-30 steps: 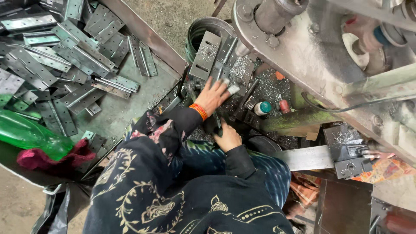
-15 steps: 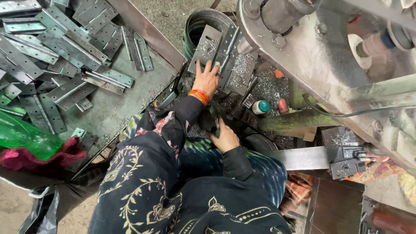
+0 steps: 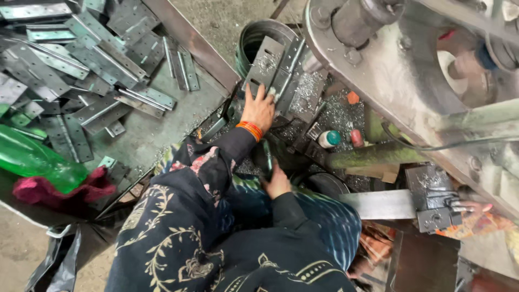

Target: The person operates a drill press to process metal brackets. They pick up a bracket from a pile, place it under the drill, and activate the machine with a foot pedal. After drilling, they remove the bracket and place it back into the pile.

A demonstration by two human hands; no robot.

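Reaching up at centre frame, left hand (image 3: 258, 108) with fingers spread flat against a grey punched metal plate (image 3: 263, 64) that leans at the top centre, beside a second similar plate (image 3: 288, 73); grip open, palm pressed on, not wrapped around. Orange bangles (image 3: 250, 130) at that wrist, dark floral sleeve (image 3: 216, 157) trailing down toward lower left. Lower, just right of centre, right hand (image 3: 277, 181) curled closed around a dark narrow piece (image 3: 268, 157) (too shadowed to tell what kind). Behind the plates, a round dark metal tub (image 3: 254, 38) at the top. Filling the upper right, a big grey press machine (image 3: 389, 70), metal shavings (image 3: 338, 111) scattered beneath it, with a small white bottle with a teal cap (image 3: 328, 139) and a red-orange cap (image 3: 353, 98) close by. Across the upper left, a tray bench (image 3: 157, 135) heaped with grey hinge plates (image 3: 75, 59), all lying loose and overlapping. At far left, a green plastic bottle (image 3: 35, 159) resting on a crumpled dark red cloth (image 3: 59, 189). At right edge, lower down, fingertips of another person's hand (image 3: 473, 206) near a grey steel block (image 3: 432, 194).
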